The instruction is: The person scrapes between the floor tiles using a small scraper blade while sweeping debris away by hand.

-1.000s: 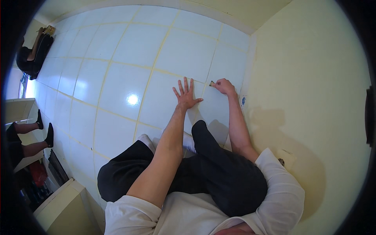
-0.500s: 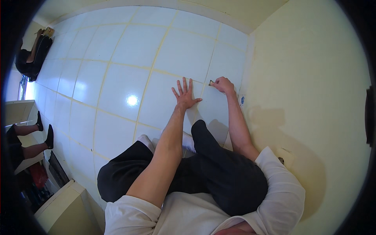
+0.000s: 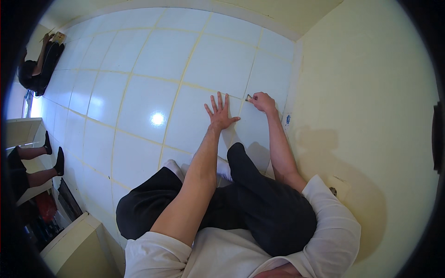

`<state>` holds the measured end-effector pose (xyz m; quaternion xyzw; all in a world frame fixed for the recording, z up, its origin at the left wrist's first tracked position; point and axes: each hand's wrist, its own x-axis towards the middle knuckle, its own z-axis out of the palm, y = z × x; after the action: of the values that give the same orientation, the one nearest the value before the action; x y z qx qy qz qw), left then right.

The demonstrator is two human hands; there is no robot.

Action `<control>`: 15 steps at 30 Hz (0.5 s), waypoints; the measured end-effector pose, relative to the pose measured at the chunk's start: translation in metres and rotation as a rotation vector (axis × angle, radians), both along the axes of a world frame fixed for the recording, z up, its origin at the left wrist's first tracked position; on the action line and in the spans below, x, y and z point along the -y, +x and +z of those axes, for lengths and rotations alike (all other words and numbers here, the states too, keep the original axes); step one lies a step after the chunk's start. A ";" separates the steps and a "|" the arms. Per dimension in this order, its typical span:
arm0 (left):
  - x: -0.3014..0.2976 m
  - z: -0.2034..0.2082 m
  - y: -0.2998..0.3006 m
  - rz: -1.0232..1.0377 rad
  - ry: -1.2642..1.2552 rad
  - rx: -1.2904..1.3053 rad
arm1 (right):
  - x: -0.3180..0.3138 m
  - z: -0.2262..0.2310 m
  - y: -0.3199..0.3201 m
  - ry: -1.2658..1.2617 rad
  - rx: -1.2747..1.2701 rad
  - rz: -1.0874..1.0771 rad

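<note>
My left hand (image 3: 219, 112) lies flat on a glossy white floor tile (image 3: 197, 118), fingers spread, holding nothing. My right hand (image 3: 263, 101) is closed around a small metal tool (image 3: 249, 97), whose tip touches the beige grout line between two tiles. The two hands are about a hand's width apart. I am crouched on the floor in black trousers and a white shirt, with my knees below the hands.
A pale yellow wall (image 3: 361, 116) rises close on the right, with a small blue-and-white object (image 3: 287, 119) at its foot. A person in black (image 3: 39, 69) sits at the far left. Another person's legs (image 3: 37, 160) and a cabinet (image 3: 79, 241) are at the lower left.
</note>
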<state>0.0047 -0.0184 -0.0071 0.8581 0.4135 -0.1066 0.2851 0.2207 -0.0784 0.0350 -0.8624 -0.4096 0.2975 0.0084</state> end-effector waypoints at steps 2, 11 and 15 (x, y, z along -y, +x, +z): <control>-0.001 -0.001 -0.003 0.005 0.002 -0.001 | 0.001 0.004 0.002 -0.013 -0.016 0.021; -0.001 0.004 0.000 0.004 -0.016 -0.017 | 0.004 -0.006 0.008 -0.007 -0.018 0.069; -0.001 0.002 -0.001 0.009 -0.008 -0.004 | 0.006 -0.011 0.005 0.070 -0.084 -0.007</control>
<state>0.0040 -0.0174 -0.0052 0.8547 0.4177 -0.1085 0.2884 0.2253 -0.0845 0.0245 -0.8498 -0.4159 0.3189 0.0570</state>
